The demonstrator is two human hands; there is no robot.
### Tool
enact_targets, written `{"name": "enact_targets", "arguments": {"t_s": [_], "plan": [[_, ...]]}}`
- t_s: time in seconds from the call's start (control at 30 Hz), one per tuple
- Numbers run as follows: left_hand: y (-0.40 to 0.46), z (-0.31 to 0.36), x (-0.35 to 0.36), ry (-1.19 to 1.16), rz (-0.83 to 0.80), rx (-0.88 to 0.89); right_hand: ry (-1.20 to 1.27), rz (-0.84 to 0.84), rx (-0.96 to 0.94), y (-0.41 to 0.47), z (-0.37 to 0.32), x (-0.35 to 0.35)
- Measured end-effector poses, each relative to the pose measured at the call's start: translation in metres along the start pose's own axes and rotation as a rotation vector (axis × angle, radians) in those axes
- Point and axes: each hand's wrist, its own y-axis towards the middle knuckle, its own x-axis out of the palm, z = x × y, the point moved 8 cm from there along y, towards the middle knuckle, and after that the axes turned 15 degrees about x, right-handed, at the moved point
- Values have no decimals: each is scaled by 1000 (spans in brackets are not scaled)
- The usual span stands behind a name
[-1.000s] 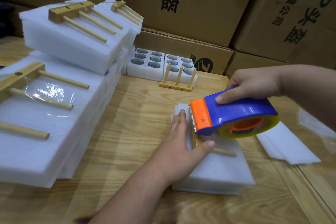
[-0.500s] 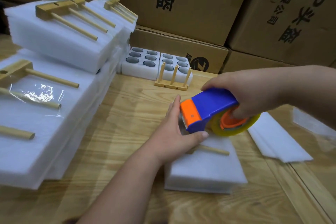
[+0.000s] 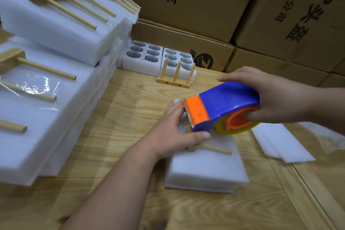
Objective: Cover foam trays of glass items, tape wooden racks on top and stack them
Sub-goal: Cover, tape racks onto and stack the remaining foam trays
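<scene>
— What lies closest to the camera?

— A covered foam tray point(image 3: 205, 170) on the wooden table point(image 3: 112, 155), down at about 5 o'clock from the middle of the view. A wooden rack point(image 3: 214, 149) lies flat on its top; only one peg shows clearly.

— And the hands?

— The left hand point(image 3: 173, 132) rests on the tray's far-left corner, fingers stretched forward and thumb spread out to the right, pressing down by the rack's base. The right hand point(image 3: 276, 99) comes in from 3 o'clock and grips a blue and orange tape dispenser point(image 3: 222, 106), fingers over the top and thumb inside the roll. Its toothed orange end sits just beside the left fingers, over the tray.

— Anything to the right?

— Loose white foam sheets point(image 3: 280, 144) at 4 o'clock.

— Further out?

— At 9 o'clock a stack of finished trays point(image 3: 46, 127), racks taped on top under shiny film. At 12 o'clock two open foam trays point(image 3: 158, 58) with round glass items in their holes, and an upright rack point(image 3: 175, 78) standing just in front of the right one. Cardboard boxes point(image 3: 196, 2) fill the back.
</scene>
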Motion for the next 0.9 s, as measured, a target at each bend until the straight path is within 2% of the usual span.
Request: {"name": "enact_targets", "arguments": {"t_s": [0.17,0.63,0.8,0.9], "plan": [[-1,-1,0,53,-18,-45,-84,-1,-16,-3,6,0],[-3,3,-2,225,-120,-65,3,20,-19,-8,20,-15],[-8,2,-3,205,-129,-118,-69,57,61,-17,50,-20],[-10,0,-6,176,-111,-120,-133,97,208,-37,110,-33]]}}
